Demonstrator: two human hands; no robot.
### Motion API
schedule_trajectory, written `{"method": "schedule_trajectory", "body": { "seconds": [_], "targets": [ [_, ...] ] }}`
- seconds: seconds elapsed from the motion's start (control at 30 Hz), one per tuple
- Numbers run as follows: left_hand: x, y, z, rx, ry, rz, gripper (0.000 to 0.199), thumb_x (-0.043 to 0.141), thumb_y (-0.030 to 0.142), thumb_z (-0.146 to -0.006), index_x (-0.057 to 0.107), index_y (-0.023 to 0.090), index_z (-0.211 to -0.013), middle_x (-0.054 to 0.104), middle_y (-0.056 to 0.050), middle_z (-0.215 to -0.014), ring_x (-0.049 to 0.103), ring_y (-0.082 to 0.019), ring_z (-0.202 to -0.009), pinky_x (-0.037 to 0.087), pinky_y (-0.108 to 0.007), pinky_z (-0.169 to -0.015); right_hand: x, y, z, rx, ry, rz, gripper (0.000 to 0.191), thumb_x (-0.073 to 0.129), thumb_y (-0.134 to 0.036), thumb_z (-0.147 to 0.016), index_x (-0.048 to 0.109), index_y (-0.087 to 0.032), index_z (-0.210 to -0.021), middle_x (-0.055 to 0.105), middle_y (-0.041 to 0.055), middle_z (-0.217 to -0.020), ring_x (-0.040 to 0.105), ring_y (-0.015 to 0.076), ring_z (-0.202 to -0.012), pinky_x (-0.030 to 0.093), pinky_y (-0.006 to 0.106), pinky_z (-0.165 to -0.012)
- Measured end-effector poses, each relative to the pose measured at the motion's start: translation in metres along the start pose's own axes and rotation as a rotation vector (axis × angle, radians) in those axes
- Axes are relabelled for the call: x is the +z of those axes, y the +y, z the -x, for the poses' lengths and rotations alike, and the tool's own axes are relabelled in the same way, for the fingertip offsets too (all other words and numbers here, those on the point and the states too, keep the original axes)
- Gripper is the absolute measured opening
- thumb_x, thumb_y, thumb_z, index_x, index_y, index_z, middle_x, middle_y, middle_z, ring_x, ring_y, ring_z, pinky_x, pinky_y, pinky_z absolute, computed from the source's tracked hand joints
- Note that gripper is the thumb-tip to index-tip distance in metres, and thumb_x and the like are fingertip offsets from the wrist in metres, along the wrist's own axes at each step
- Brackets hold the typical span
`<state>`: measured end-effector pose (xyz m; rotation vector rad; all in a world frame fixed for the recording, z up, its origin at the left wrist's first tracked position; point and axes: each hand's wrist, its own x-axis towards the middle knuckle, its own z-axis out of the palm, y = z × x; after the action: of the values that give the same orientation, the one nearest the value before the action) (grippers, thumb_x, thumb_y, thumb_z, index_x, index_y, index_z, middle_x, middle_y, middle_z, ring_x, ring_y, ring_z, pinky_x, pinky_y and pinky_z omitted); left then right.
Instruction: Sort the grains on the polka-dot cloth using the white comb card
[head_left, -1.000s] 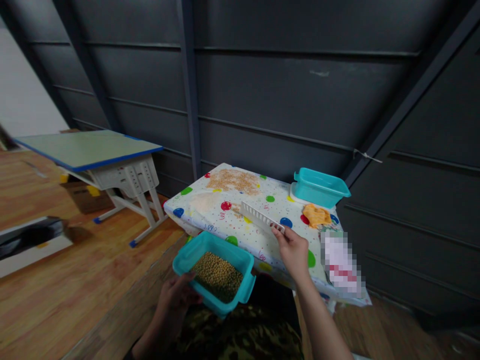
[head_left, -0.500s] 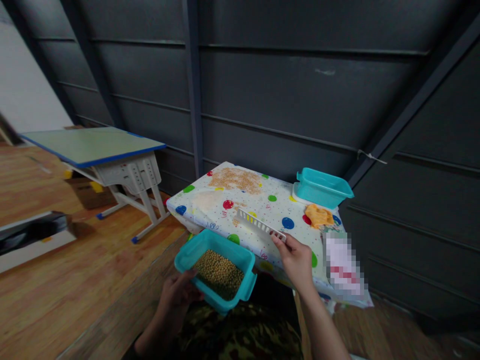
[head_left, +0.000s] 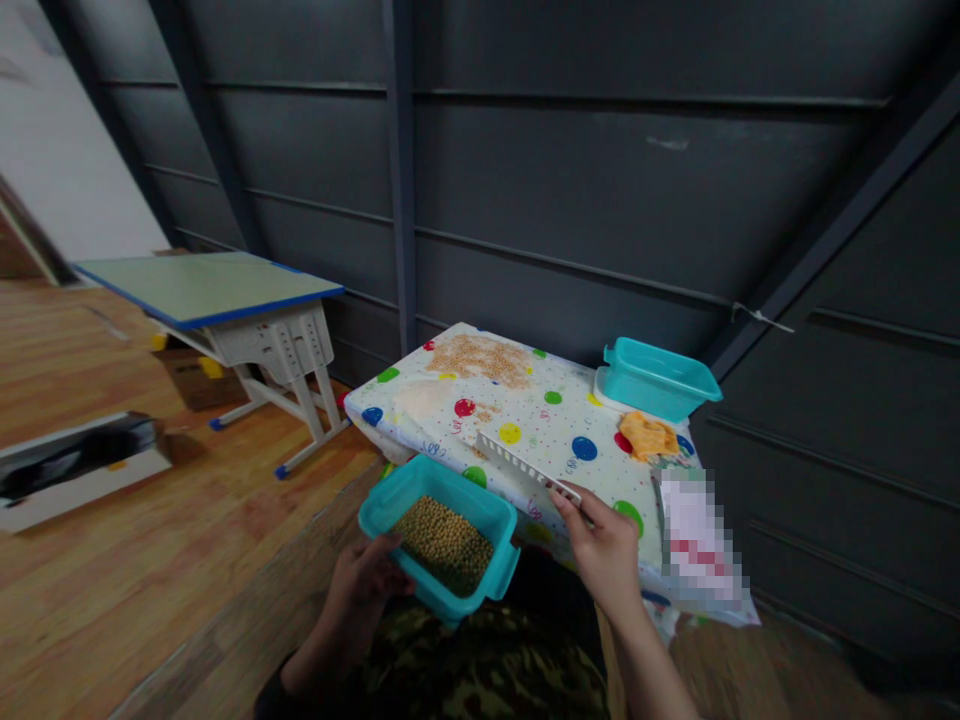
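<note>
My left hand (head_left: 366, 580) grips the near left rim of a teal plastic basin (head_left: 499, 575), held tilted below the table's front edge. Yellowish and greenish dried beans (head_left: 446, 540) lie inside it. In my right hand (head_left: 604, 545) is a white slotted plastic strip (head_left: 517, 465), pinched by its near end; its far end reaches over the table's front edge, just above the basin. Close behind that end, a few tan grains (head_left: 489, 412) lie on the spotted tablecloth (head_left: 559, 420). Farther back are a spread of tan grains (head_left: 484, 360) and a pale powdery patch (head_left: 421, 400).
A second teal basin (head_left: 660, 380) stands on a white lid at the back right, with an orange cloth (head_left: 647, 436) in front. A blurred packet (head_left: 701, 540) lies at the right edge. A desk (head_left: 217, 285) stands left; a dark panelled wall (head_left: 585, 180) closes the back.
The slotted strip has come slightly nearer to me, toward the table's front edge. My left hand still holds the basin. The whole view has shifted a little.
</note>
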<state>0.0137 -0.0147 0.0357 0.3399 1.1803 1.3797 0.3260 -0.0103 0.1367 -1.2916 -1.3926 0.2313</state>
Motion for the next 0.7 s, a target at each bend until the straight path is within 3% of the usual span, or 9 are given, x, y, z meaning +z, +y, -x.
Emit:
{"method": "schedule_trajectory", "body": {
  "seconds": [0.17,0.3,0.43,0.53,0.7],
  "targets": [
    [0.005,0.006,0.004,-0.008,0.006,-0.024,0.060,0.119,0.050,-0.035,0.065,0.025,-0.044,0.062,-0.002,-0.041,0.061,-0.018,-0.036,0.049,-0.028,-0.039,-0.004,-0.007,0.005,0.009,-0.054,-0.037,0.041,0.088,-0.065,-0.112,0.107,-0.031,-0.102,0.101,0.0098,-0.103,0.097,0.0352,-0.085,0.079,0.040,-0.078],
    [0.000,0.001,0.000,-0.011,0.007,-0.007,0.053,0.120,0.048,-0.038,0.075,0.024,-0.052,0.066,0.000,-0.045,0.060,-0.015,-0.039,0.050,-0.027,-0.041,-0.004,-0.003,-0.007,0.093,0.005,-0.014,0.056,0.087,-0.076,-0.108,0.103,-0.024,-0.093,0.096,0.0097,-0.088,0.086,0.0315,-0.073,0.068,0.037,-0.068],
    [-0.011,-0.010,-0.014,0.001,-0.001,0.008,0.055,0.119,0.051,-0.047,0.070,0.026,-0.051,0.065,0.000,-0.044,0.061,-0.017,-0.039,0.050,-0.028,-0.042,0.008,0.003,-0.029,0.140,0.052,0.035,0.072,0.083,-0.090,-0.101,0.095,-0.022,-0.082,0.081,0.0058,-0.068,0.071,0.0263,-0.064,0.055,0.034,-0.061],
    [-0.014,-0.015,-0.019,-0.001,0.034,0.003,0.056,0.116,0.051,-0.045,0.066,0.028,-0.048,0.063,0.001,-0.042,0.057,-0.016,-0.037,0.049,-0.029,-0.041,0.020,0.003,-0.041,0.137,0.033,0.014,0.072,0.080,-0.091,-0.100,0.090,-0.023,-0.078,0.075,0.0042,-0.063,0.065,0.0240,-0.064,0.054,0.033,-0.063],
    [-0.011,-0.009,-0.008,0.030,0.018,0.004,0.046,0.115,0.046,-0.057,0.074,0.025,-0.057,0.073,-0.002,-0.049,0.065,-0.019,-0.041,0.054,-0.029,-0.044,0.031,0.001,-0.045,0.105,-0.028,-0.009,0.071,0.079,-0.091,-0.103,0.094,-0.023,-0.084,0.081,0.0060,-0.069,0.065,0.0242,-0.064,0.052,0.033,-0.063]
  ]
}}
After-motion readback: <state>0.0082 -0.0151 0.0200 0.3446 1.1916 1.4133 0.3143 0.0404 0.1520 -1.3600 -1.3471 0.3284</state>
